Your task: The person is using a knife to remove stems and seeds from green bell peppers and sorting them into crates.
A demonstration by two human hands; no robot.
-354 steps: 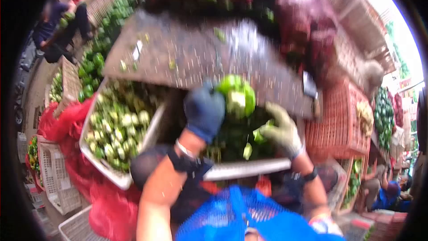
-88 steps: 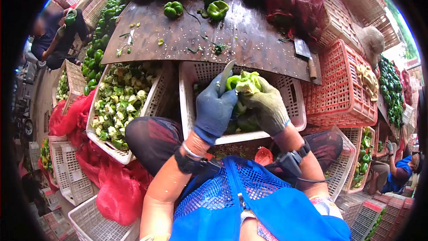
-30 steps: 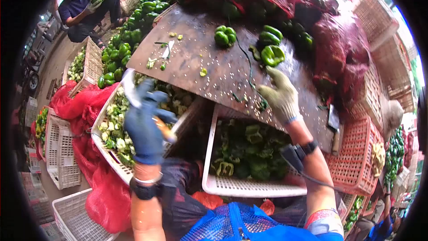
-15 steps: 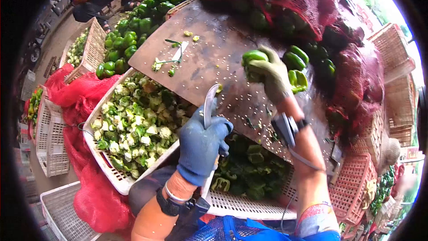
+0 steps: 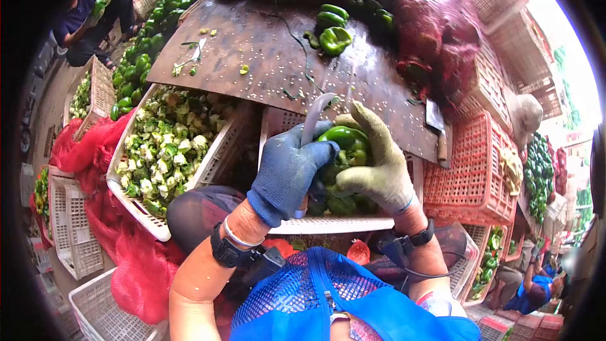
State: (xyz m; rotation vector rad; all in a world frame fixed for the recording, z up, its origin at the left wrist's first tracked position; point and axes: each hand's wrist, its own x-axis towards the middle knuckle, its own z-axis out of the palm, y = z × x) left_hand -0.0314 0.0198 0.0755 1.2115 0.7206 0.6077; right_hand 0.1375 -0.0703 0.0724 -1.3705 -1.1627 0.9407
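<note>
My left hand (image 5: 287, 167), in a blue glove, is closed round the handle of a curved knife (image 5: 315, 115), its blade pointing up. Against its fingers rests a green pepper (image 5: 348, 142), which my right hand (image 5: 379, 167), in a pale green glove, cups from the right with thumb and fingers spread round it. Both hands are over a white crate (image 5: 334, 225) holding green pepper pieces. Beyond them, a cut pepper (image 5: 335, 40) and a whole pepper (image 5: 332, 16) sit on the seed-strewn board (image 5: 252, 50).
Pepper cores fill a white crate (image 5: 117, 180) at left. A cleaver (image 5: 434, 115) lies at the board's right edge, beside a red crate (image 5: 470, 170). Red net sacks (image 5: 435, 25) stand behind. A person (image 5: 88, 19) sits at upper left; others are at lower right.
My right hand has brought the pepper from over the board down to my left hand above the crate. The view has shifted, showing more of the right side.
</note>
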